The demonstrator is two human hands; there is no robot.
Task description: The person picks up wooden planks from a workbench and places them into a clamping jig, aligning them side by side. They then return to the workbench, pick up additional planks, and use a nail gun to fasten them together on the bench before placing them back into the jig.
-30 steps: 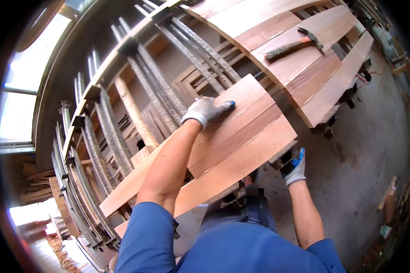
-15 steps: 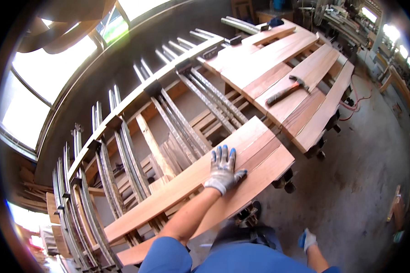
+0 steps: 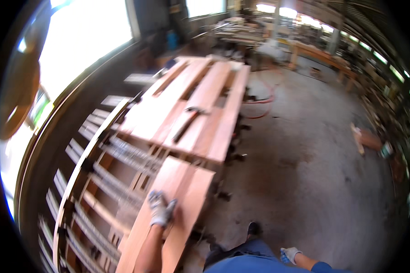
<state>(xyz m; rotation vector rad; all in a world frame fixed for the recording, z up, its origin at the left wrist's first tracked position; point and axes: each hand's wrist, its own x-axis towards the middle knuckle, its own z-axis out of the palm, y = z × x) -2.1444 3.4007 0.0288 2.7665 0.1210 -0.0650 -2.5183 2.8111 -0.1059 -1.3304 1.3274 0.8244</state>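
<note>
My left hand (image 3: 161, 208), in a grey work glove, lies palm down with fingers spread on pale wooden boards (image 3: 180, 176) set edge to edge. It grips nothing. Low at my right side hangs my right hand (image 3: 290, 255), gloved with blue on the fingers. Those fingers are loosely bent, and I see nothing in them. Beyond the left hand, a claw hammer (image 3: 187, 123) rests on a second, wider set of boards (image 3: 141, 119). The picture is smeared by motion.
Metal clamp bars (image 3: 111, 186) run in a row to the left, crossed by a long pale rail (image 3: 77, 175). A red hose (image 3: 262, 114) trails on the concrete floor (image 3: 296, 173). Wood scraps (image 3: 365, 137) lie at the right, and a workbench (image 3: 323, 57) stands far back.
The view has swung to the right, so the boards and clamps now appear further left and more floor shows. My left hand stays on the boards; my right hand still hangs at my side.
</note>
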